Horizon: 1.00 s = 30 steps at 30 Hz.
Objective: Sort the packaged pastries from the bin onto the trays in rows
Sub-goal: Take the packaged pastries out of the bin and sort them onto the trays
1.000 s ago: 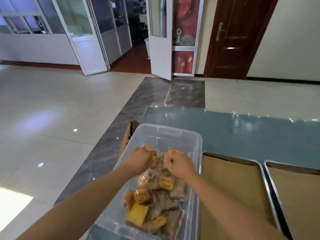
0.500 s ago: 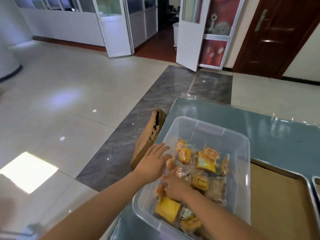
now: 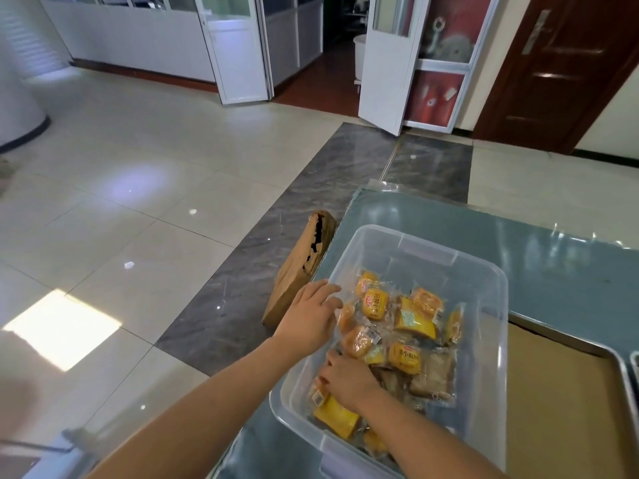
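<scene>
A clear plastic bin [image 3: 432, 242] stands on the blue-grey table and holds several packaged pastries [image 3: 404, 356] in yellow, orange and brown wrappers. My left hand [image 3: 307, 319] rests at the bin's left rim, its fingers straight and reaching over the edge toward an orange packet [image 3: 346, 316]. My right hand [image 3: 345, 378] is down inside the bin at the near left. Its fingers curl into the pile around a packaged pastry [image 3: 320, 395], and the fingertips are hidden among the wrappers. A yellow packet [image 3: 337, 416] lies just below that hand.
A metal tray [image 3: 567, 402] lined with brown paper lies right of the bin, and the edge of a second tray [image 3: 634, 363] shows at the far right. A folded cardboard piece [image 3: 297, 274] leans on the floor against the table's left side.
Both hands came down from the far part of the bin. The left hand opened and moved to the left rim; the right sank into the near pile. The view shifted left.
</scene>
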Available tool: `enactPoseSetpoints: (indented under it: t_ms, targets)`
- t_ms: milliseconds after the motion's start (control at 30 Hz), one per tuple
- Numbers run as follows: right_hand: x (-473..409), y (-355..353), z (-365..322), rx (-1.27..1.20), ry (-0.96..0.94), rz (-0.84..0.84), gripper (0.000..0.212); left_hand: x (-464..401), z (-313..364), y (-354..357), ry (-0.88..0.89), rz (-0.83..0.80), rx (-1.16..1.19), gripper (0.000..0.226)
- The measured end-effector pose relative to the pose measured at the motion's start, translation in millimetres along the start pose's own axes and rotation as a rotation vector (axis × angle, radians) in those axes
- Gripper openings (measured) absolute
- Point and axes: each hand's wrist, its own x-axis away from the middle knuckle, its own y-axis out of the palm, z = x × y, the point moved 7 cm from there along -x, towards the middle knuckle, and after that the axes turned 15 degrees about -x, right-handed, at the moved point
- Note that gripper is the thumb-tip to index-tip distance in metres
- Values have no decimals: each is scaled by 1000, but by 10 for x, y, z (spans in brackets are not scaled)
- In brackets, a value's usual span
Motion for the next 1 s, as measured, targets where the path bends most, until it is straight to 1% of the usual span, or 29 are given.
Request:
enactPoseSetpoints:
  t_ms: [67,100,167,267,367,433,500,533,667,733,767,833,900,933,1000]
  targets:
    - [45,-33,-10,-5,-29,48,27,12,12,-18,13,4,5,26]
    - [82,-87,19,-47,-30,74,27,21,15,-28,18,13,7,26]
    - [180,-270,147,-178,-11,142,26,40,15,-48,22,21,4,24]
    - [365,-655,469,-398,69,296,14,63,61,-53,53,30,-5,26]
    - [552,-1025,773,-578,134,465,10,69,156,-14,100,1,-37,44]
    - [664,-1218,888,-667,134,570,7,59,233,43,127,-59,-85,65]
    - [734,-1295,925,-719,125,609,7,29,283,72,121,-108,-96,80]
    - [752,-1300,921,-741,117,614,7,10,294,75,106,-115,-88,80]
    - [777,-1210,854,-830,78,629,10,-31,306,54,62,-70,-90,59]
    - [795,-1097,906,-877,156,614,16,-25,275,47,24,-28,-67,55]
    - [802,-1011,945,-872,213,585,19,-19,242,34,-4,-6,-52,48]
    - [784,-785,990,-773,294,461,29,-11,180,39,-46,13,-18,30]
    - [743,-523,991,-647,346,298,40,-1,169,63,-55,10,-4,27]
    - [719,-406,985,-592,371,230,40,3,177,64,-47,11,-9,27]
    - [673,-230,951,-501,406,145,31,17,204,49,-16,40,-24,28]
